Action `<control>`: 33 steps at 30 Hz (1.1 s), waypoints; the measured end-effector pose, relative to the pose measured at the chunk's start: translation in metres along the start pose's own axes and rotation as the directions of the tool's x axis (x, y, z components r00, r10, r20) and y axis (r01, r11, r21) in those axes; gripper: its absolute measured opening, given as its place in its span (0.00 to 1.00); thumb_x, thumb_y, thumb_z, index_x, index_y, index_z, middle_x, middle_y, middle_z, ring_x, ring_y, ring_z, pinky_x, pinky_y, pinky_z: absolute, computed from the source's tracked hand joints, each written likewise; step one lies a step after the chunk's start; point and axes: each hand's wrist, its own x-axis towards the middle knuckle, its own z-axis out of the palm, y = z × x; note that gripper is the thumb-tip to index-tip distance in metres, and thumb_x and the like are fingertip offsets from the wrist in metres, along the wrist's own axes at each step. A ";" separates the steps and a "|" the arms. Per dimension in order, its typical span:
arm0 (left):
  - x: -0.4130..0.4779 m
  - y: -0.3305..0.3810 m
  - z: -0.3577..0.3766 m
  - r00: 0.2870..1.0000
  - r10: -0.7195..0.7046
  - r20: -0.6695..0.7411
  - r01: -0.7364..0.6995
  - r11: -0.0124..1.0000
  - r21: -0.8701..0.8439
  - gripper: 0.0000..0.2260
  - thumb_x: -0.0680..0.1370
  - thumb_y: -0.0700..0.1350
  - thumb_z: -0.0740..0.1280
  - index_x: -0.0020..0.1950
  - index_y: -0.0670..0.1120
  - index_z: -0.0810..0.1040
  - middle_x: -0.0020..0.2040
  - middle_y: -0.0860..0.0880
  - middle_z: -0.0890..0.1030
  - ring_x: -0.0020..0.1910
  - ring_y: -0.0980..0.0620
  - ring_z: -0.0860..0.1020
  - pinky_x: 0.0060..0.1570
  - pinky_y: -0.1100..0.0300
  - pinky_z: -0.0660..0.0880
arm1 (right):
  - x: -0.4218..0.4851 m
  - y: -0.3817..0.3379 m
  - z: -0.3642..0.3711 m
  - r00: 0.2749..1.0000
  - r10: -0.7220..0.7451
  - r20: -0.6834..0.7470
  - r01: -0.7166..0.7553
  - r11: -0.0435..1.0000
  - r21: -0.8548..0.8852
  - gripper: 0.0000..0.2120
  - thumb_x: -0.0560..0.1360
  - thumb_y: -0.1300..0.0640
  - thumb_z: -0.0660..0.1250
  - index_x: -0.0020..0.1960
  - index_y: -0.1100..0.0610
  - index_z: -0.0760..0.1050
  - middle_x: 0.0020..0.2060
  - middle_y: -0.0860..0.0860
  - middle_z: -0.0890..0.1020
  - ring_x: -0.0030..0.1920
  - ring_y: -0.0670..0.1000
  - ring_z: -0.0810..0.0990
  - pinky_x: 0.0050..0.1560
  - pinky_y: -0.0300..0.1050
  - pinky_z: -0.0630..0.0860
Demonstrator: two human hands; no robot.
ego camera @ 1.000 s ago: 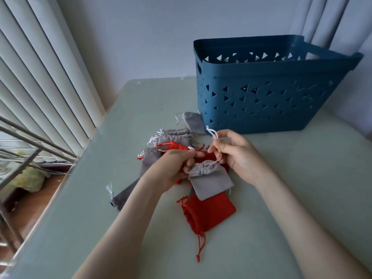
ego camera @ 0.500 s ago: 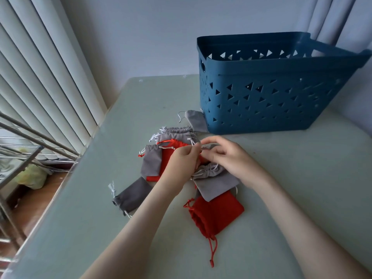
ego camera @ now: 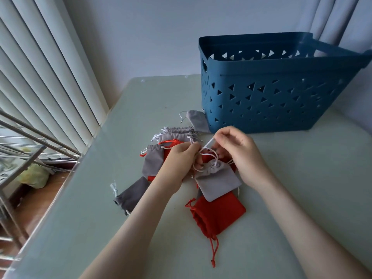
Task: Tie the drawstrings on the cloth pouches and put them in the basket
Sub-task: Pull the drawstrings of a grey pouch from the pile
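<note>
The white drawstrings of the grey pouch, on the table near the basket, are being pinched by the left hand and right hand; the loop may be lost if slackened.

Pale green table: blue basket, perhaps seven cloth pouches.

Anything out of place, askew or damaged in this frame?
Nothing damaged or spilled. The left hand and right hand pinch the white drawstring of a light grey pouch over an overlapping heap. The far grey pouch lies apart against the blue basket corner; a dark grey pouch lies askew nearer the table left edge.
</note>
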 end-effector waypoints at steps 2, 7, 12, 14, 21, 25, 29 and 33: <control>0.002 -0.001 -0.001 1.000 0.007 0.017 -0.007 0.999 -0.053 0.13 0.81 0.48 0.60 0.40 0.43 0.75 0.26 0.49 0.73 0.21 0.53 0.68 0.21 0.64 0.61 | 0.000 0.001 0.000 0.994 0.075 0.083 -0.077 0.997 0.019 0.11 0.72 0.47 0.71 0.48 0.53 0.74 0.42 0.53 0.82 0.45 0.48 0.79 0.50 0.45 0.74; 0.003 0.004 -0.004 0.985 0.026 0.173 0.053 0.898 -0.436 0.13 0.82 0.43 0.58 0.47 0.35 0.76 0.34 0.42 0.79 0.32 0.50 0.78 0.36 0.58 0.78 | -0.004 0.007 0.009 0.948 0.189 0.255 -0.185 0.982 -0.038 0.07 0.74 0.59 0.69 0.52 0.55 0.78 0.45 0.46 0.84 0.50 0.44 0.81 0.57 0.38 0.74; 0.006 0.004 -0.013 0.963 0.088 0.255 0.058 0.854 -0.517 0.09 0.76 0.43 0.62 0.38 0.42 0.78 0.29 0.50 0.75 0.30 0.57 0.74 0.41 0.65 0.73 | -0.005 -0.001 0.002 0.896 0.272 0.351 -0.392 0.855 0.340 0.09 0.75 0.62 0.63 0.50 0.65 0.78 0.45 0.56 0.82 0.41 0.46 0.81 0.44 0.36 0.76; 0.005 0.004 -0.014 0.954 0.119 0.277 0.046 0.850 -0.524 0.07 0.73 0.42 0.63 0.41 0.40 0.77 0.30 0.49 0.77 0.30 0.57 0.75 0.40 0.66 0.75 | -0.006 -0.002 0.000 0.867 0.274 0.417 -0.447 0.797 0.407 0.10 0.77 0.65 0.60 0.52 0.66 0.78 0.45 0.53 0.84 0.44 0.44 0.83 0.46 0.33 0.77; 0.002 0.000 -0.023 0.950 0.116 0.289 -0.006 0.935 -0.354 0.05 0.75 0.42 0.67 0.39 0.43 0.78 0.35 0.47 0.78 0.37 0.50 0.77 0.42 0.60 0.74 | -0.001 -0.002 -0.003 0.892 0.325 0.313 -0.424 0.841 0.335 0.06 0.72 0.60 0.64 0.40 0.61 0.78 0.35 0.52 0.82 0.36 0.46 0.80 0.41 0.36 0.77; 0.001 -0.004 -0.020 0.974 0.170 0.149 -0.172 0.985 0.005 0.13 0.76 0.42 0.69 0.32 0.51 0.79 0.32 0.53 0.78 0.33 0.57 0.73 0.39 0.63 0.71 | 0.000 -0.001 -0.004 0.911 0.318 0.263 -0.398 0.844 0.361 0.11 0.76 0.57 0.61 0.37 0.60 0.74 0.30 0.50 0.78 0.32 0.45 0.76 0.36 0.35 0.74; 0.000 -0.006 -0.014 0.936 0.350 0.030 -0.341 0.883 0.323 0.11 0.73 0.43 0.72 0.33 0.47 0.74 0.29 0.58 0.75 0.31 0.62 0.70 0.37 0.68 0.67 | 0.000 -0.001 -0.003 0.909 0.341 0.241 -0.401 0.873 0.278 0.11 0.69 0.50 0.66 0.36 0.58 0.75 0.30 0.50 0.77 0.31 0.45 0.75 0.34 0.36 0.72; 0.001 -0.015 -0.008 0.838 0.545 -0.013 -0.440 0.690 0.574 0.20 0.73 0.41 0.73 0.32 0.55 0.63 0.25 0.57 0.69 0.27 0.64 0.70 0.28 0.71 0.64 | -0.002 -0.002 -0.004 0.899 0.339 0.278 -0.385 0.913 0.132 0.12 0.71 0.51 0.66 0.32 0.55 0.74 0.26 0.47 0.76 0.27 0.42 0.73 0.30 0.34 0.70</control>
